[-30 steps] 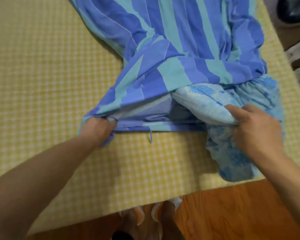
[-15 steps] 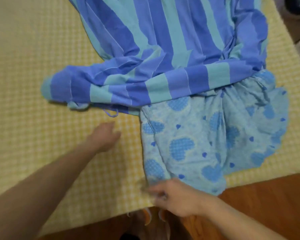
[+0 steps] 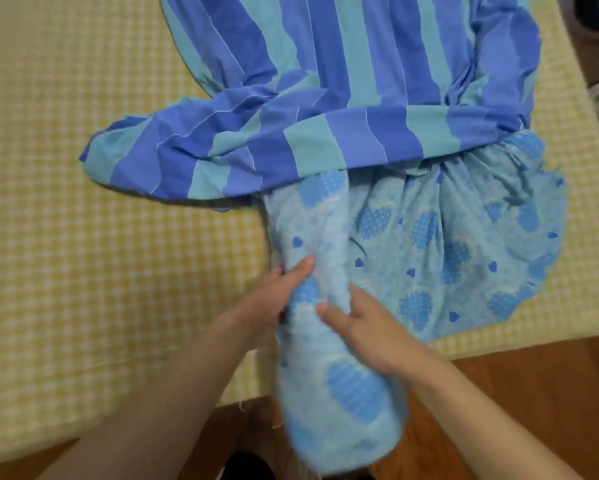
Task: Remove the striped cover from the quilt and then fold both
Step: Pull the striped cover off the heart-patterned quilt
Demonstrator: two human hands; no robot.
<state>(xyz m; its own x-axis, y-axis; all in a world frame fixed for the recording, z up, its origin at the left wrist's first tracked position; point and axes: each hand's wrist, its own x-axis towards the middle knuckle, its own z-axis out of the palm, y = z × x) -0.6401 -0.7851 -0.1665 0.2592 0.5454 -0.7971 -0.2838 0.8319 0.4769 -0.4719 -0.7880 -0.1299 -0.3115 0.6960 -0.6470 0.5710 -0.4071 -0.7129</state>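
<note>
Gripping a bunched length of the quilt (image 3: 429, 244) from both sides, your left hand (image 3: 274, 303) and right hand (image 3: 370, 327) curl their fingers round it near the bed's (image 3: 83, 271) front edge. That length hangs past the edge over the wooden floor (image 3: 533, 393). Farther back, the striped cover (image 3: 325, 98) lies rumpled on the bed, with the quilt emerging from its opening.
</note>
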